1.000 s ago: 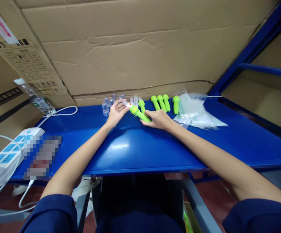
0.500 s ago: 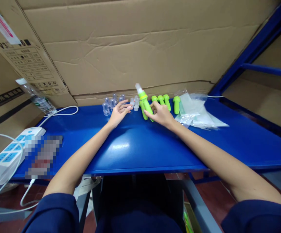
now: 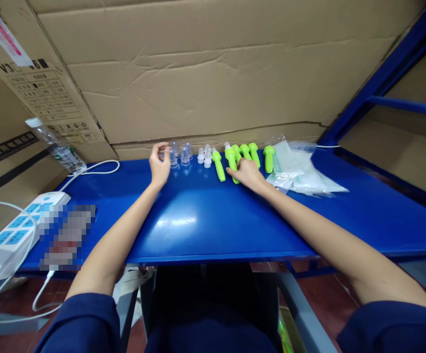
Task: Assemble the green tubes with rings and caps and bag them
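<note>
My left hand is at the left end of a group of clear plastic caps, its fingers closed round one cap that they mostly hide. In my right hand is a bright green tube with a translucent tip, its lower end between thumb and fingers, close to the tabletop. A loose green tube lies just left of it. Between the caps and the tubes stand several small translucent nozzle pieces. More green tubes lie in a row behind and right of my right hand.
Clear plastic bags lie on the blue table at right. At left are a water bottle, a white power strip, a blurred-out flat object and white cables. Cardboard walls the back.
My left hand has moved left from the nozzle pieces to the clear caps and closed. My right hand has lowered the green tube and shifted it right, away from the loose tube.
</note>
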`<action>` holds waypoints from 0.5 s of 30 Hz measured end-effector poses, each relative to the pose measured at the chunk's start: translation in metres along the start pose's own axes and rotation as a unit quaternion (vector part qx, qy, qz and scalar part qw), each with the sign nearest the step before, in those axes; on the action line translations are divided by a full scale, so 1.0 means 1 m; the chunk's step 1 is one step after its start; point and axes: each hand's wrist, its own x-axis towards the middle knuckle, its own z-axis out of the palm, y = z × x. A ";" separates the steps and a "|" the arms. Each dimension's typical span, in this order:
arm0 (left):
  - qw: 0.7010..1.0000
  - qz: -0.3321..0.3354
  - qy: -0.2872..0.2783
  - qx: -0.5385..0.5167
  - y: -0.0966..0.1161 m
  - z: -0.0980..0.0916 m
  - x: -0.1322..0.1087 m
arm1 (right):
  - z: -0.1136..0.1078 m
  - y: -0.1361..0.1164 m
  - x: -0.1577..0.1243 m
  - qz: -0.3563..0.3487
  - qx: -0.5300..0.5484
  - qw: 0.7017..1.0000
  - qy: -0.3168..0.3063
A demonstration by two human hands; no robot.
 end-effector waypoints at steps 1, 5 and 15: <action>1.000 0.013 0.010 0.023 -0.003 -0.006 0.004 | -0.002 -0.005 -0.001 0.019 -0.016 0.999 -0.022; 0.994 0.031 0.033 0.098 -0.018 -0.026 0.015 | -0.009 -0.020 0.000 0.055 -0.060 0.993 -0.080; 0.990 0.010 -0.037 0.134 -0.030 -0.031 0.013 | -0.013 -0.032 0.009 0.076 -0.092 0.986 -0.120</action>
